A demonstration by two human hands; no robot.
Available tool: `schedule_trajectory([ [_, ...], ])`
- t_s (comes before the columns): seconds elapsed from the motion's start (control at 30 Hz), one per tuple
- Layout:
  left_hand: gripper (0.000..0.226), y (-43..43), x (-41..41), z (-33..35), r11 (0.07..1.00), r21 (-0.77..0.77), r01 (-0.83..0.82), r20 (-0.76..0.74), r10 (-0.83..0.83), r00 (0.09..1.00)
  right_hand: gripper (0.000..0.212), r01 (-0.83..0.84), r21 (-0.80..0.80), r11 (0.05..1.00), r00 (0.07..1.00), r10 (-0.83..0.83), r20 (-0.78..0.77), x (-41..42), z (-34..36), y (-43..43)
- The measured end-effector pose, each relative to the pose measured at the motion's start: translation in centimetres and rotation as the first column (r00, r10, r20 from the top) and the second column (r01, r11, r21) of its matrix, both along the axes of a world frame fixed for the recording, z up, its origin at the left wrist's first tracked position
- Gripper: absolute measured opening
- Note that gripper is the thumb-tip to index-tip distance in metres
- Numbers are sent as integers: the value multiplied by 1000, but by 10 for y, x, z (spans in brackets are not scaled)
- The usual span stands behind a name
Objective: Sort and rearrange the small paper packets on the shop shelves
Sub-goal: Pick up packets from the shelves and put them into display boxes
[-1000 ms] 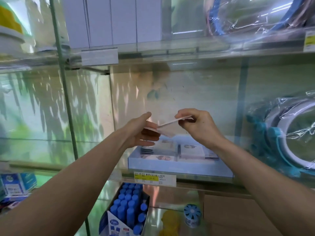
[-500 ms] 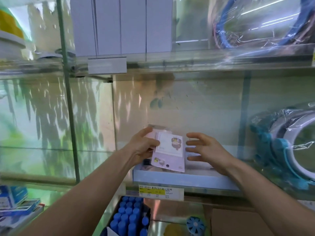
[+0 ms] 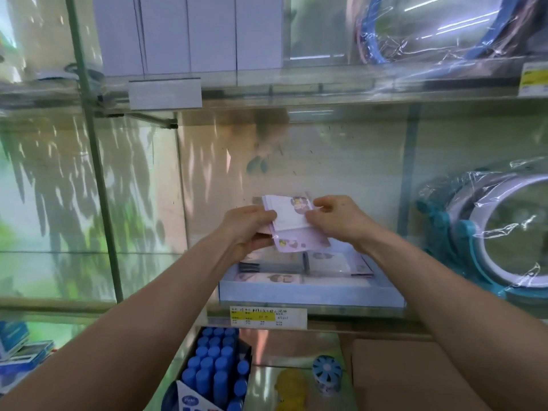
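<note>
A small stack of lilac and white paper packets with cartoon prints is held upright above a pale blue tray on the middle glass shelf. My left hand grips the stack's left edge, thumb in front. From the right, my right hand pinches the front packet near its top corner. More packets lie flat in the tray, partly hidden by the held stack.
A plastic-wrapped teal and white ring item stands right of the tray. White boxes sit on the upper shelf. Below are a box of blue-capped tubes, a brown carton and a yellow price label.
My right hand, open beside the packets half a second ago, now pinches the front packet. The stack has risen slightly and more packets show fanned in my left hand.
</note>
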State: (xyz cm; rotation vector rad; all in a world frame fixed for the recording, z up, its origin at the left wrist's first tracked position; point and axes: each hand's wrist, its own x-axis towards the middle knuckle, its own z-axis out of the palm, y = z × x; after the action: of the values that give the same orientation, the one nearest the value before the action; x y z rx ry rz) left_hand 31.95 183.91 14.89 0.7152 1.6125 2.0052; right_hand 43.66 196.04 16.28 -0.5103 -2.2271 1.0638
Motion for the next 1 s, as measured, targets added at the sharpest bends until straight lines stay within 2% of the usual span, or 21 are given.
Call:
schedule_trajectory([
  [0.07, 7, 8, 8, 5, 1000, -2, -10, -15, 10, 1000, 30, -41, 143, 989, 988, 19, 151, -1, 7, -5],
  [0.17, 14, 16, 19, 11, 1000, -19, 11, 5, -11, 1000, 41, -114, 209, 971, 934, 34, 355, -1, 13, -7],
  [0.3, 21, 18, 22, 6, 992, -99, 74, -7, -76, 997, 54, -140, 151, 979, 846, 39, 532, 6, 14, 6],
  [0.37, 20, 17, 19, 0, 988, -130, 80, -32, -84, 996, 47, -155, 139, 978, 845, 58, 532, 8, 10, 11],
  [0.43, 19, 15, 16, -4, 988, -141, 67, -29, -72, 997, 22, -138, 223, 965, 883, 18, 470, 8, 3, 15],
  [0.47, 19, 13, 13, -5, 989, -135, 54, -7, -55, 998, 20, -109, 292, 950, 904, -27, 426, 7, -1, 19],
  [0.57, 15, 7, 7, -5, 992, -126, 8, 26, -4, 1000, 22, -21, 480, 877, 931, -158, 330, 7, -16, 33],
  [0.67, 29, 0, -1, -4, 994, -103, -44, 27, 47, 999, 37, -60, 546, 835, 877, -217, 428, 5, -26, 42],
  [0.77, 55, -6, -4, -6, 991, -127, -50, -5, 50, 999, 40, -127, 584, 802, 834, -232, 500, 1, -40, 46],
  [0.83, 65, -8, -4, -8, 989, -139, -42, -13, 41, 999, 41, -167, 604, 779, 793, -258, 551, -4, -50, 49],
  [0.87, 63, -8, -4, -9, 988, -148, -42, -19, 39, 999, 42, -179, 599, 781, 765, -272, 584, -7, -52, 51],
  [1.0, 27, -10, -10, -13, 977, -197, -83, -54, 73, 996, 41, -238, 506, 829, 685, -226, 693, -11, -55, 51],
])
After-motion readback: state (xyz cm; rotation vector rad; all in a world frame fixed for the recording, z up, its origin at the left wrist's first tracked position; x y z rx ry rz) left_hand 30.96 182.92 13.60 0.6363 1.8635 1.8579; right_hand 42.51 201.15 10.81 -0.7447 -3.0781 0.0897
